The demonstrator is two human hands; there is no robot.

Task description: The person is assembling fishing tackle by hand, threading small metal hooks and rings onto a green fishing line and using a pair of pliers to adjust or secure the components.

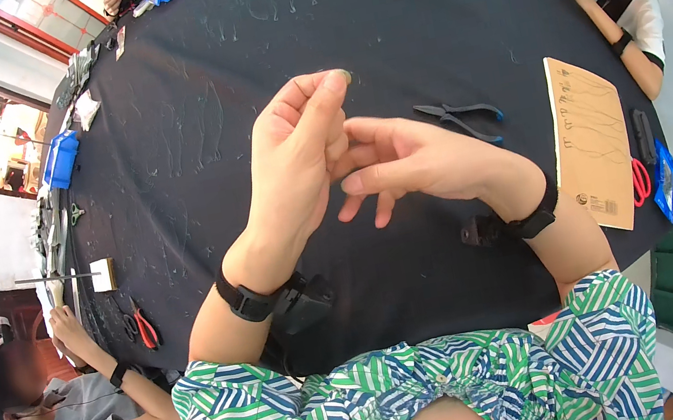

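Observation:
Over the middle of the dark cloth, my left hand (297, 140) is raised and closed, its thumb pressed against the curled index finger. What that pinch holds, if anything, is too small to make out. Just right of it is my right hand (427, 160), thumb and fingers apart, with the fingertips close to the left palm and partly hidden behind it. I see nothing in the right hand. Beyond my right wrist lie pliers (464, 117) with black and blue handles, jaws slightly parted.
A brown card (607, 185) bearing small hooks with thin lines lies right, beside red-handled scissors (639, 182) and a blue packet (664, 184). Fine threads lie on the black cloth (272, 50). Red-handled pliers (146, 329) and blue trays (61, 160) are left. Other people work around the table.

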